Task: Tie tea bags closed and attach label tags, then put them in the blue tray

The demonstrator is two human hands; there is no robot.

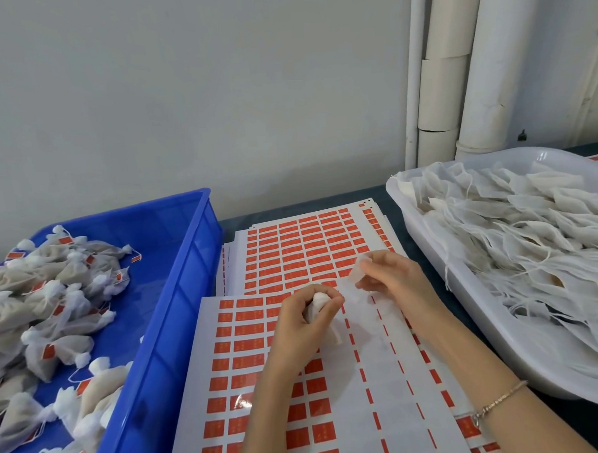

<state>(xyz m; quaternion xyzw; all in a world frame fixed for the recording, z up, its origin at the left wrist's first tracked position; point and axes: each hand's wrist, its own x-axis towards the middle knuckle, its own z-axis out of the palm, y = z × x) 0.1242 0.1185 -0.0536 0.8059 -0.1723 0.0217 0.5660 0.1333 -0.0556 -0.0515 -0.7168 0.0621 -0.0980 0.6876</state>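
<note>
Two hands at mid-table, above the label sheets [291,247], flanked by trays on both sides. Left hand [303,315]: fingers curled round a white tea bag [319,302], gripping it just over the near sheet. Right hand [392,273]: fingertips pinching filmy white material running back toward the left hand, seemingly the same bag's top; blurred, so not certain. Blue tray [177,300] right beside the sheets' left edge, tall wall facing the left hand, tied and tagged bags [54,305] heaped inside. White tray [501,340] close on the right, rim beside the right forearm, untied bags [531,233] piled high, strings trailing over the rim. Open room limited to the sheets between the two rims and a dark strip of table [290,206] behind. Beyond that, wall [182,94] and white pipes [455,65]. Bracelet [497,401] on right wrist.
</note>
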